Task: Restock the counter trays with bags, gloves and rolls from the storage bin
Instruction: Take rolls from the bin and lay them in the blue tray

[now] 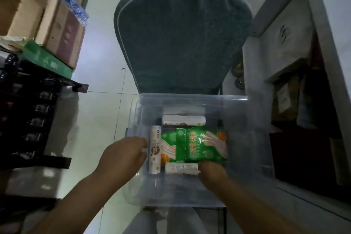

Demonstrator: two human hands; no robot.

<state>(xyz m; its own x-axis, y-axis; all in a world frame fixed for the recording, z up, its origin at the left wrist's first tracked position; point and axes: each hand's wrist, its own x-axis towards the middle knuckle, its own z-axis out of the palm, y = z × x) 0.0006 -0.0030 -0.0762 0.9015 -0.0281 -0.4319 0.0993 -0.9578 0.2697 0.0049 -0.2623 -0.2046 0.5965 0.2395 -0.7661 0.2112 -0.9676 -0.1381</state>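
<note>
Inside the bin (190, 98), bare room is left along the near wall and right side. At mid-bin the glove pack (199, 144) is gripped at its near edge by the right hand (210, 174). The left hand (123, 154), fingers bent, is seen against a roll (154, 150) by the left wall, its grip not discernible.

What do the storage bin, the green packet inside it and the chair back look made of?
Storage bin: clear, fairly rigid plastic; contents show through its walls. Green packet: thin glossy plastic film, creased, catching glare. Chair back: grey-green napped fabric, likely padded, with piped edging.
</note>
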